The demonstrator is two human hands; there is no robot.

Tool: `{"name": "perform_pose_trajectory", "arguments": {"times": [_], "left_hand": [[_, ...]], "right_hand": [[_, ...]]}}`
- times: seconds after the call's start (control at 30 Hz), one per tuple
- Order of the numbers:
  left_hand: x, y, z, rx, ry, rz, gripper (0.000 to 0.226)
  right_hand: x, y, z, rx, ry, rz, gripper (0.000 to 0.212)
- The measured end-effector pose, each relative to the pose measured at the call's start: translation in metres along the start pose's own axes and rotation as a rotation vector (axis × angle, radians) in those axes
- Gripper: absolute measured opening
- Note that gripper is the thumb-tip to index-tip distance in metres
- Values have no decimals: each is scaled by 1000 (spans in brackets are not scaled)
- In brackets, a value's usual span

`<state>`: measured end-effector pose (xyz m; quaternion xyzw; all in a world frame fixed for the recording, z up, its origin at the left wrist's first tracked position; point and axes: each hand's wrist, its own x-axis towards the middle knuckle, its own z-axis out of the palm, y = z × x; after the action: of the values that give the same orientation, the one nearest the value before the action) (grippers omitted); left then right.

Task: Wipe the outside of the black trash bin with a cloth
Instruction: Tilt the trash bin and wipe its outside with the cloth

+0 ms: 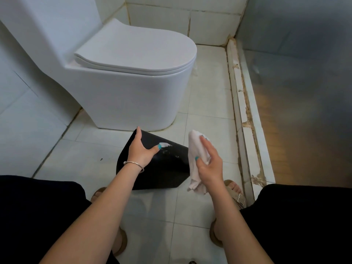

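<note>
Slippage is the main risk here: the black trash bin (162, 168) lies tipped on the tiled floor (207, 103), steadied only by the left hand (142, 149), whose fingers are spread flat on its upper side rather than curled round anything. A firm stroke with the cloth could, I judge, roll or skid the smooth bin across the tiles, since an open palm gives little hold. The white smear (164, 145) just beside the left fingertips, with small specks to its right, may also be spread rather than lifted if the cloth meets it dry or bunched.

The right hand (208, 164) pinches the pale cloth (196, 159) between thumb and fingers, so that it hangs in a loose fold just beside the bin's right edge. I cannot tell whether the cloth touches the bin. A trailing corner could drag on the floor and carry grit back to the surface.

The bin sits in the near middle of the floor, just in front of the white toilet (129, 82) and between the person's sandalled feet and the toilet base. Its long axis appears to run from far left to near right, with the narrower end toward the toilet; which end is the mouth is not visible.
</note>
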<state>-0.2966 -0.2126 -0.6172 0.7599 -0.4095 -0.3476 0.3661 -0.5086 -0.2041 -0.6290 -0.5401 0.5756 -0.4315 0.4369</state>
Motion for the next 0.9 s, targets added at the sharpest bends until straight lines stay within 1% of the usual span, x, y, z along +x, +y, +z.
{"name": "perform_pose_trajectory", "arguments": {"times": [0.1, 0.23, 0.3, 0.4, 0.5, 0.73, 0.9], "left_hand": [[-7, -2, 2, -17, 21, 45, 102], [-15, -2, 4, -30, 1, 50, 105], [-18, -2, 3, -18, -66, 68, 112], [-26, -3, 4, 85, -204, 108, 126], [-33, -7, 5, 165, -255, 148, 132], [-41, -19, -2, 152, -271, 114, 128], [-43, -23, 2, 89, -223, 114, 122]], "right_hand": [[0, 2, -6, 14, 60, 22, 67], [-2, 5, -5, 28, 62, 42, 68], [-3, 7, -2, 30, 52, 44, 68], [-2, 9, 2, 25, 41, 89, 68], [0, 12, 3, 12, 54, 124, 68], [0, 23, 6, 72, 126, 213, 67], [2, 23, 6, 110, 154, 206, 69]]}}
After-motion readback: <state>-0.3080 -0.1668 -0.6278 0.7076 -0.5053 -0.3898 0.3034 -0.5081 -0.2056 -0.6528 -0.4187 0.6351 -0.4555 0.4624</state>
